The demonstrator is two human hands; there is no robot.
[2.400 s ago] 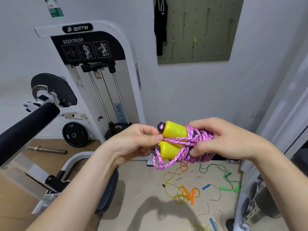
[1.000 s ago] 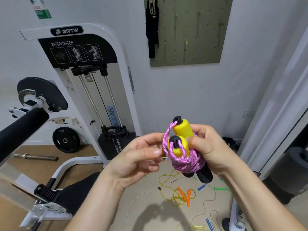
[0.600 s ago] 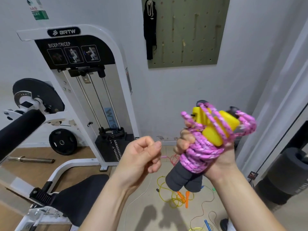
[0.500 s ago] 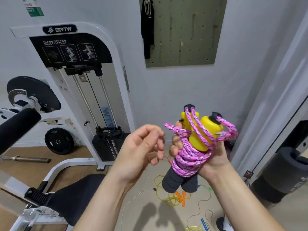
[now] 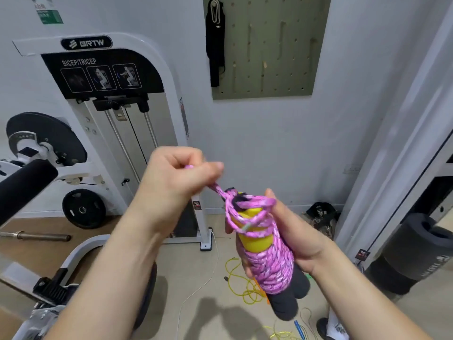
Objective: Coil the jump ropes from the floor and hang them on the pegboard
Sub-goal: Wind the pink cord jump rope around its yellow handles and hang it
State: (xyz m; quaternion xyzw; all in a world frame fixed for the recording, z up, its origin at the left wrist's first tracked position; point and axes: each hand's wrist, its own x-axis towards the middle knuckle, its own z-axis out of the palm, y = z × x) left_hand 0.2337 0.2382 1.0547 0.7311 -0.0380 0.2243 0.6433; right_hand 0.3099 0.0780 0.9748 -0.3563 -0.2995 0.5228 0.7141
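The right hand wraps around the coiled pink rope, well below the pegboard. The left hand pinches its free loop — I think it should pull this loop tight and keep it open, so the bundle can hang by it.

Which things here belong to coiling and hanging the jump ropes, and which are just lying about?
Job in hand: pink rope, gripped by the right hand, its loop pinched by the left hand; yellow rope on the floor; pegboard.
Lying about: weight plate, barbell, black strap, bicep machine, black roll.
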